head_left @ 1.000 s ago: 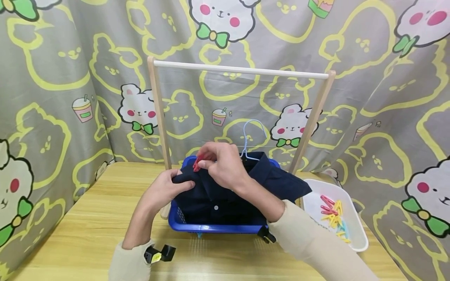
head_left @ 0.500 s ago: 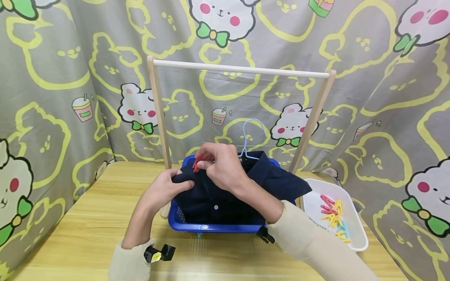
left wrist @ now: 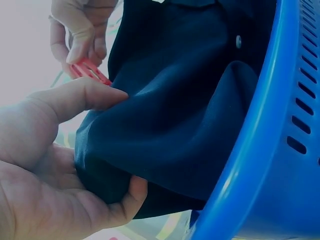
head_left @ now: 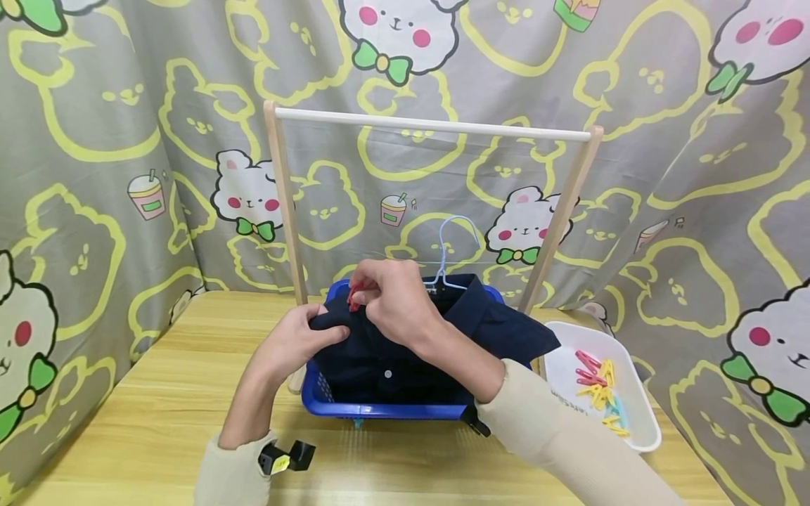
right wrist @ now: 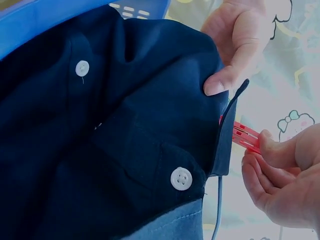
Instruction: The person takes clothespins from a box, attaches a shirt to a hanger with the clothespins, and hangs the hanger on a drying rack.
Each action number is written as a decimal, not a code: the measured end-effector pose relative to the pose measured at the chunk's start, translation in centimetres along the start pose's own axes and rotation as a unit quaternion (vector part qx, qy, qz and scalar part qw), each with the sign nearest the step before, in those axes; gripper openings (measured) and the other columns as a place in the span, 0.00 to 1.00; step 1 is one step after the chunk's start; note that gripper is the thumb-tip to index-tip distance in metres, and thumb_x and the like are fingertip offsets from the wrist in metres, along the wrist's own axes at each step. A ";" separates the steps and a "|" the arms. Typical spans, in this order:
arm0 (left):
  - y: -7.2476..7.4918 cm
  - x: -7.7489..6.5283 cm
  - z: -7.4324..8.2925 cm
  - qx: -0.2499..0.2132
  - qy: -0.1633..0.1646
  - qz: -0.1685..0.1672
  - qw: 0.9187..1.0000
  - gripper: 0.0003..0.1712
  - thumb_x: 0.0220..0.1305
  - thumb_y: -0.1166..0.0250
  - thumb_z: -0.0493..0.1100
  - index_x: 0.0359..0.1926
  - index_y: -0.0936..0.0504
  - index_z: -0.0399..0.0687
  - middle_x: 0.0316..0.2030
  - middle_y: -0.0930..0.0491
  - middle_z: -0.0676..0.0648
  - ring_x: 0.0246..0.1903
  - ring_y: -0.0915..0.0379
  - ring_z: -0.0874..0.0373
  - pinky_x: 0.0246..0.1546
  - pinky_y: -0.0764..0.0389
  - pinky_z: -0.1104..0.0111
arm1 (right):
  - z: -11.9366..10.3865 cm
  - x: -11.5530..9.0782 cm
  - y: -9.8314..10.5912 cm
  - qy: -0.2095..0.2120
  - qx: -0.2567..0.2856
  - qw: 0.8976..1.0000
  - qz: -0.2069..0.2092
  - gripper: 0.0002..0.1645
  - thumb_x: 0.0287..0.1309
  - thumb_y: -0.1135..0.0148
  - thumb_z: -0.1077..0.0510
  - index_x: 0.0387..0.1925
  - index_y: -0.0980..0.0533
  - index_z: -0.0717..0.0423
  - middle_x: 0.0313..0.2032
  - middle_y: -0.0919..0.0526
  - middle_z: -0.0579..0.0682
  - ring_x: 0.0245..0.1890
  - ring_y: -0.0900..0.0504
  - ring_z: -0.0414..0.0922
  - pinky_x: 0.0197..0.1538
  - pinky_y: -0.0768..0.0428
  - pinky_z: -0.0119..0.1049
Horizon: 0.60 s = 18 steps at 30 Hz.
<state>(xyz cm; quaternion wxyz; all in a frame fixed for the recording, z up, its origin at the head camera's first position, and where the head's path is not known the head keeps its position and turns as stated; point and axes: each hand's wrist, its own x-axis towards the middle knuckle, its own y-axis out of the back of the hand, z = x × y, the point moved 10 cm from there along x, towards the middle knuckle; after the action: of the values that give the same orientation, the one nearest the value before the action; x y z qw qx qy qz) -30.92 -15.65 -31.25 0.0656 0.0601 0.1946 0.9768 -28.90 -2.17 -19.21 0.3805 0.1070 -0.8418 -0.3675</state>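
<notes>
A dark navy shirt (head_left: 418,351) with white buttons lies over a blue plastic basket (head_left: 392,411), on a light-blue wire hanger (head_left: 441,260) whose hook stands up behind the collar. My left hand (head_left: 304,336) grips the shirt's shoulder at the left, thumb on top and fingers beneath, as the left wrist view shows. Between thumb and fingers my right hand (head_left: 399,302) pinches a red clothespin (right wrist: 245,136). The clothespin's far end meets the shirt's shoulder edge; in the right wrist view its tip passes behind the collar flap, so how it bites the cloth is partly hidden.
Around the basket stands a wooden rack with a white crossbar (head_left: 436,126). To the right sits a white tray (head_left: 648,414) holding several red, yellow and blue clothespins (head_left: 598,393). A patterned curtain (head_left: 354,56) hangs behind the wooden table (head_left: 164,393).
My right hand has shifted very slightly, still pinching the red clothespin at the shoulder. The left hand keeps the same hold on the shirt.
</notes>
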 end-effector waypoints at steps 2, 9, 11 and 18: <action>0.0 0.0 0.1 -0.002 0.000 -0.001 1.000 0.15 0.62 0.31 0.43 0.34 0.27 0.37 0.26 0.34 0.48 0.30 0.33 0.51 0.31 0.31 0.64 | 0.0 0.0 0.0 0.002 -0.006 1.000 0.001 0.11 0.55 0.36 0.74 0.30 0.16 0.56 0.29 0.12 0.45 0.29 0.14 0.38 0.36 0.18 0.28; 0.0 -0.2 0.2 -0.008 -0.002 -0.002 1.000 0.16 0.61 0.30 0.43 0.32 0.28 0.38 0.25 0.36 0.48 0.28 0.34 0.52 0.28 0.33 0.65 | 0.2 0.2 -0.1 0.003 -0.007 1.000 0.005 0.10 0.55 0.34 0.72 0.28 0.17 0.55 0.27 0.12 0.44 0.26 0.16 0.36 0.33 0.20 0.27; 0.0 -0.2 0.2 -0.008 -0.001 -0.002 1.000 0.16 0.61 0.30 0.43 0.33 0.28 0.38 0.25 0.35 0.48 0.28 0.34 0.52 0.28 0.33 0.65 | 0.4 0.3 -0.2 -0.001 -0.001 1.000 0.001 0.09 0.56 0.34 0.72 0.28 0.17 0.55 0.26 0.12 0.45 0.26 0.15 0.36 0.32 0.20 0.27; 0.0 -0.3 0.3 -0.007 0.001 -0.001 1.000 0.16 0.62 0.30 0.44 0.34 0.28 0.39 0.25 0.36 0.49 0.28 0.34 0.52 0.28 0.34 0.65 | 1.0 0.4 -0.5 -0.023 0.005 0.999 -0.021 0.04 0.59 0.32 0.68 0.32 0.15 0.57 0.24 0.12 0.45 0.29 0.14 0.39 0.35 0.18 0.30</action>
<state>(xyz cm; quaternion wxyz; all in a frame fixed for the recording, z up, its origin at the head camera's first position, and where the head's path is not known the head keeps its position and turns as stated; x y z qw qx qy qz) -30.62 -15.53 -31.03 0.0673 0.0585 0.1880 0.9781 -29.92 -2.18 -19.77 0.3523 0.1183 -0.8497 -0.3741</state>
